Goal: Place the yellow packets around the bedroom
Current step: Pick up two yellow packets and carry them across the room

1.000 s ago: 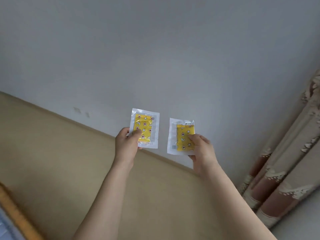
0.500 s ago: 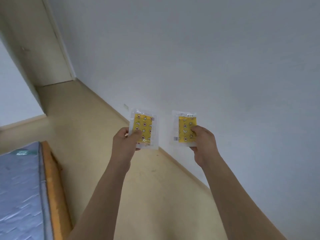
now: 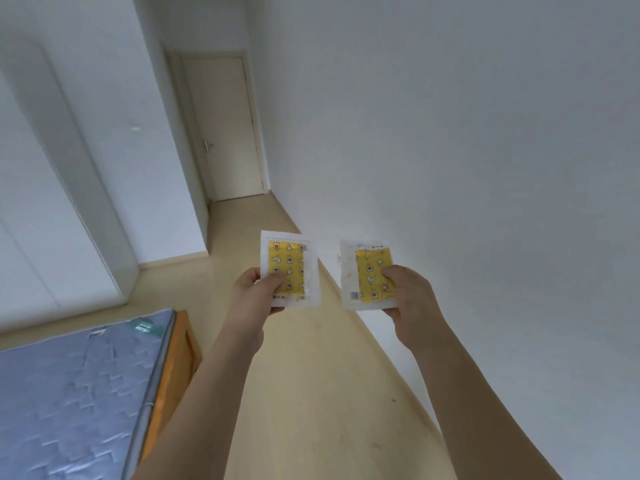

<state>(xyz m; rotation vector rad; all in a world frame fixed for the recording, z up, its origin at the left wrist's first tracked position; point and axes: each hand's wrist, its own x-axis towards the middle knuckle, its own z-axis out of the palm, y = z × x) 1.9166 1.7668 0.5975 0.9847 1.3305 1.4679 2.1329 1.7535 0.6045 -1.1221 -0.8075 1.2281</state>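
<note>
Above the pale wooden floor (image 3: 311,375), both arms reach forward, each hand pinching one yellow packet upright in front of the white wall (image 3: 485,168). The left hand (image 3: 254,294) holds the left packet (image 3: 290,268) by its lower left corner, thumb pressed on the yellow printed face and fingers curled behind. The right hand (image 3: 410,299) holds the right packet (image 3: 367,273) at its lower right edge, thumb on the front. The two packets hang side by side, near each other but not touching. A closed door (image 3: 225,133) stands at the far end, and a grey mattress (image 3: 69,393) on an orange bed frame (image 3: 173,368) lies at the lower left.
</note>
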